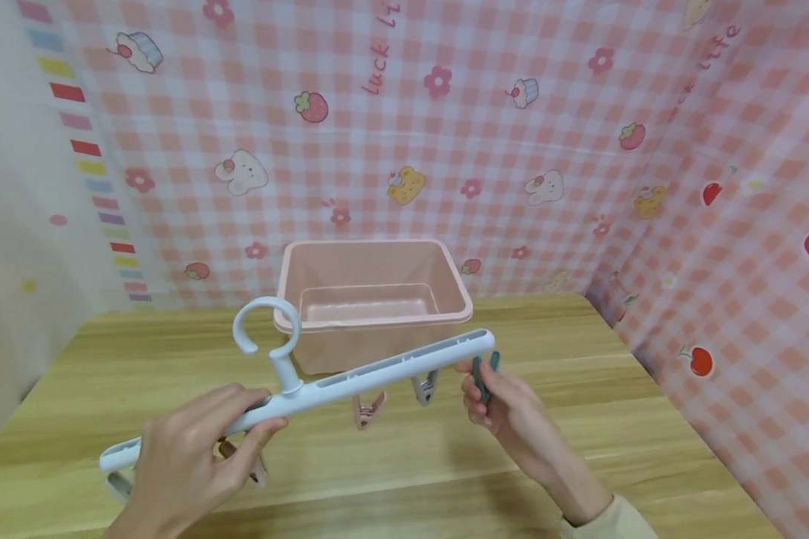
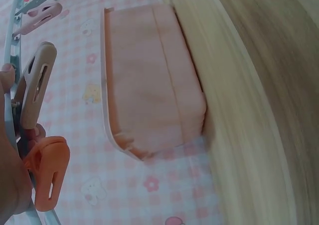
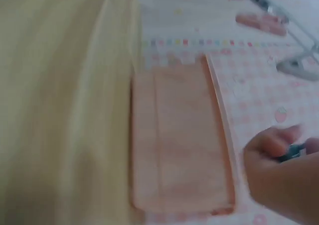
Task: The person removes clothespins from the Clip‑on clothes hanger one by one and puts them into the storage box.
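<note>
My left hand grips a pale blue clip hanger by its bar, just left of the hook. The bar slants up to the right in the head view. At its right end, my right hand pinches a teal clothes clip right under the bar. A pink clip and a grey clip hang along the bar between the hands. Near my left hand are a beige clip and an orange clip, clearest in the left wrist view. My left palm hides part of the bar.
A pink plastic bin stands behind the hanger on the wood-grain table, its open top showing nothing inside. A pink checked cloth with printed figures covers the back and the right side. A whitish cloth hangs at left.
</note>
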A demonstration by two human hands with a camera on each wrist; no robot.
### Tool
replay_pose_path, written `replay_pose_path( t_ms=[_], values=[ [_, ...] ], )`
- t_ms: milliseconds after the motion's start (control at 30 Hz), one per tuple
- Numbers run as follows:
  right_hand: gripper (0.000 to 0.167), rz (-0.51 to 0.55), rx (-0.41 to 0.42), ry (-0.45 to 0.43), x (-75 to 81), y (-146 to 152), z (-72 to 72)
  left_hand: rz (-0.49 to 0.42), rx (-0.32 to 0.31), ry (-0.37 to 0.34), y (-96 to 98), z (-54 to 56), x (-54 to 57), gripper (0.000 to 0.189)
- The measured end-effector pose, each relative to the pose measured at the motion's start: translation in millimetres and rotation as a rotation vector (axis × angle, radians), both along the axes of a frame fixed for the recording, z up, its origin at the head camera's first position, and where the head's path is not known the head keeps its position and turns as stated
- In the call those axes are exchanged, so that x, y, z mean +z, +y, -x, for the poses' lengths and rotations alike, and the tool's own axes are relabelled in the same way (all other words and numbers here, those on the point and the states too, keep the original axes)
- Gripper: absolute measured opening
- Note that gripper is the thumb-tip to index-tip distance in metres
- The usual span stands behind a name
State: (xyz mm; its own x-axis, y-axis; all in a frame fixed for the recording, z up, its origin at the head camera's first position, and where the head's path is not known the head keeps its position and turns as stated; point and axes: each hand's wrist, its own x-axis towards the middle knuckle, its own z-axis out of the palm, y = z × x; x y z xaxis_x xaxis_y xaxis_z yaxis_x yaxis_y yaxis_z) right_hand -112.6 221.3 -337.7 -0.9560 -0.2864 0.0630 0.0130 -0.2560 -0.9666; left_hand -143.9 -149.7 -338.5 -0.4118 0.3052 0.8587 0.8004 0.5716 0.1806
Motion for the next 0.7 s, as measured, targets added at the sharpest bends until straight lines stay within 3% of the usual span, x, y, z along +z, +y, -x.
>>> replay_pose_path(
  t_ms=[133, 267, 467, 600, 700],
  values=[
    [0.029, -0.263, -0.161, -0.018, 20.0, 5.7, 26.7, 0.013, 0.008, 0.019, -0.6, 2.7, 3.2, 0.033],
    [0.038, -0.507, -0.218, 0.142, 33.8, 14.0, 59.0, 0.01, 0.003, 0.035, -1.2, 5.6, 5.8, 0.036],
    [0.03, -0.87, -0.302, 0.372, 47.1, 6.3, 108.3, 0.042, -0.002, -0.018, -5.2, 5.1, 7.2, 0.021],
    [0.028, -1.133, -0.396, 0.468, 52.4, -1.7, 138.4, 0.047, -0.003, 0.001, -8.2, 5.7, 7.2, 0.022],
    [0.026, -1.294, -0.395, 0.501, 52.2, -6.3, 155.0, 0.054, 0.005, 0.013, -10.6, 5.7, 8.6, 0.025]
  ],
)
